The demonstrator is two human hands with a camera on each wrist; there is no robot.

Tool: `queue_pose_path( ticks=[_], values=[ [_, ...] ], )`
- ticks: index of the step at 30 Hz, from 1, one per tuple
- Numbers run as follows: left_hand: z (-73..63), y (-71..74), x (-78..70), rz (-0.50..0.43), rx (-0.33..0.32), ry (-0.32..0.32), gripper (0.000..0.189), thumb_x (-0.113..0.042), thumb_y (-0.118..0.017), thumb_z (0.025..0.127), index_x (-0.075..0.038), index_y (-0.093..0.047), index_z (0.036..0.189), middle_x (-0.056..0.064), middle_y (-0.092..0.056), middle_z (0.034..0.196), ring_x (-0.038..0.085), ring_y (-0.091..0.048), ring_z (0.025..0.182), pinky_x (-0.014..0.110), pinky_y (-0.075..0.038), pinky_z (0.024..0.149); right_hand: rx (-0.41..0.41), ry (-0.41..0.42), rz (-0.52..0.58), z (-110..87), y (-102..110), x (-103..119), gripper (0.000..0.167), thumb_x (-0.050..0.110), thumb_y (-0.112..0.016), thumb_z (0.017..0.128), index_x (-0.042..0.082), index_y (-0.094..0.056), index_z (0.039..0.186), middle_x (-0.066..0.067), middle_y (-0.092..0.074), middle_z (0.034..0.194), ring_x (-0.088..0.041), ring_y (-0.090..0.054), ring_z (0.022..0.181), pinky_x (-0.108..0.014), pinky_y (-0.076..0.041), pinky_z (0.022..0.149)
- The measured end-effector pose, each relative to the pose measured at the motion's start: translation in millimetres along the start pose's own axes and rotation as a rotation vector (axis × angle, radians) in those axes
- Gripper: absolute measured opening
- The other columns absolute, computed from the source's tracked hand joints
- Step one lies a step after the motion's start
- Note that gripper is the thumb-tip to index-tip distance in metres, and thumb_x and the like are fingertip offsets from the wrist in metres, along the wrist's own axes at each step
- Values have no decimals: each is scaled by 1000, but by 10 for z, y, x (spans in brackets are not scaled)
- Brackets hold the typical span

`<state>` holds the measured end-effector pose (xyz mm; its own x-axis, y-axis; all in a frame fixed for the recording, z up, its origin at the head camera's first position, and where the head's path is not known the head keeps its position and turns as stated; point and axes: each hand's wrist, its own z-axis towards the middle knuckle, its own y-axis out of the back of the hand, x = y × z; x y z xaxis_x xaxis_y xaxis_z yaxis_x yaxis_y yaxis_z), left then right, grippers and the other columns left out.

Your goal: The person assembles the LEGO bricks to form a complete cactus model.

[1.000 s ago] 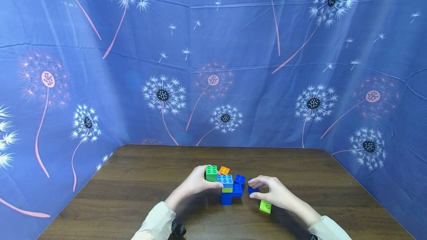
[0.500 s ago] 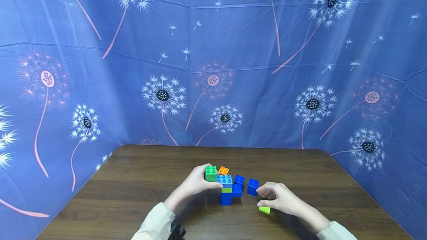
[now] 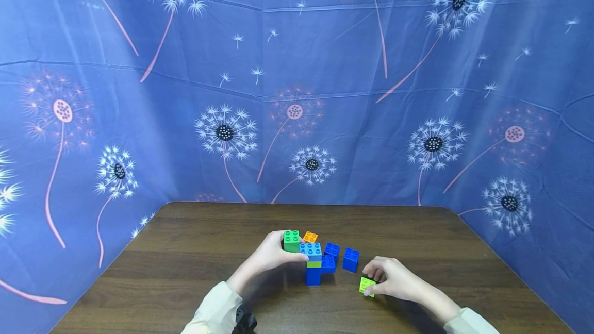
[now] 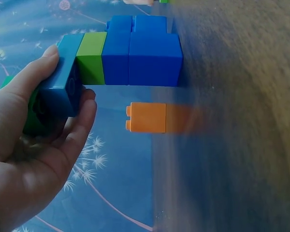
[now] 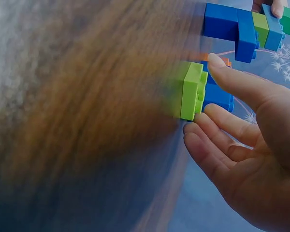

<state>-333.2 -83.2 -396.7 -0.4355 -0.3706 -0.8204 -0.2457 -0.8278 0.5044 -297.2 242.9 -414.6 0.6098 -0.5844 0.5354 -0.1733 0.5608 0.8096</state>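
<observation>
My left hand grips the top of a standing toy-brick build, its thumb on the light blue brick. A green brick sits at the build's left end. Below the light blue one come a lime brick and dark blue bricks. My right hand is low over the table at a loose lime brick. In the right wrist view, thumb and bent fingers stand either side of that lime brick, with no firm pinch visible.
A loose blue brick stands between the build and my right hand. Another blue brick is just behind the build. An orange brick stands farther back on the wooden table. A blue patterned cloth hangs behind.
My right hand has moved from beside the loose blue brick down and right to the loose lime brick, uncovering the blue one. My left hand keeps its grip in place.
</observation>
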Motion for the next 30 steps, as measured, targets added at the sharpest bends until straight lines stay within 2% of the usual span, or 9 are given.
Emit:
queue_pose_path(
  ticks=[3, 4, 7, 14, 16, 20, 24, 26, 30],
  values=[
    [-8, 21, -9, -7, 30, -1, 37, -29, -80, 74, -6, -67, 100, 2, -68, 85, 9, -59, 71, 24, -50, 64, 15, -16, 3, -5, -1, 2, 38, 26, -79, 74, 0, -63, 96, -3, -61, 84, -7, -56, 73, -24, -49, 61],
    [-31, 38, -69, -6, 38, -4, 36, -27, -79, 75, -5, -67, 100, 2, -68, 85, 8, -58, 70, 24, -50, 63, 17, -16, 8, -9, -3, 3, 37, 25, -79, 73, 0, -63, 95, -2, -61, 83, -8, -56, 72, -23, -49, 60],
    [-42, 52, -100, 10, 54, -8, 33, -22, -78, 76, -4, -67, 101, 3, -68, 85, 6, -57, 69, 23, -49, 62, 24, -22, 17, -15, -8, -4, 37, 24, -80, 72, 0, -63, 95, -1, -60, 82, -7, -55, 72, -23, -49, 60],
    [-28, 42, -40, 13, 61, 7, 31, -22, -78, 76, -6, -67, 101, 2, -68, 84, 6, -56, 68, 22, -48, 62, 22, -25, 9, -21, -28, -21, 37, 25, -81, 71, 2, -63, 94, 2, -59, 82, -4, -53, 71, -22, -48, 60],
    [-53, 47, -100, 20, 58, 4, 30, -20, -78, 77, -4, -67, 100, 3, -68, 84, 6, -55, 68, 22, -47, 62, 13, -15, 0, -23, -40, -28, 36, 24, -81, 71, 2, -63, 93, 2, -59, 81, -4, -53, 71, -22, -48, 59],
    [-139, 87, -317, 18, 62, -7, 29, -16, -77, 77, 0, -67, 99, 5, -67, 83, 5, -54, 67, 22, -47, 62, 7, -4, -19, -21, -54, -43, 32, 21, -81, 71, 4, -63, 92, 3, -58, 81, -2, -52, 71, -22, -47, 59],
    [-183, 118, -428, 12, 69, -26, 28, -14, -76, 78, 2, -66, 99, 6, -67, 82, 4, -53, 67, 22, -46, 61, 6, -1, -35, -16, -53, -51, 29, 21, -80, 72, 6, -64, 92, 5, -58, 83, -1, -52, 73, -21, -47, 60],
    [-176, 118, -411, 10, 71, -29, 28, -14, -76, 78, 2, -66, 99, 6, -67, 82, 4, -53, 66, 22, -47, 60, 8, -5, -35, -13, -50, -51, 30, 22, -80, 72, 7, -64, 92, 5, -58, 84, -1, -52, 74, -21, -47, 61],
    [-109, 77, -240, 12, 69, -9, 28, -15, -76, 78, -1, -67, 100, 5, -67, 83, 5, -54, 67, 22, -47, 61, -3, -8, -19, -12, -49, -51, 29, 22, -79, 74, 7, -64, 94, 4, -59, 87, -1, -53, 76, -22, -48, 62]
  ],
)
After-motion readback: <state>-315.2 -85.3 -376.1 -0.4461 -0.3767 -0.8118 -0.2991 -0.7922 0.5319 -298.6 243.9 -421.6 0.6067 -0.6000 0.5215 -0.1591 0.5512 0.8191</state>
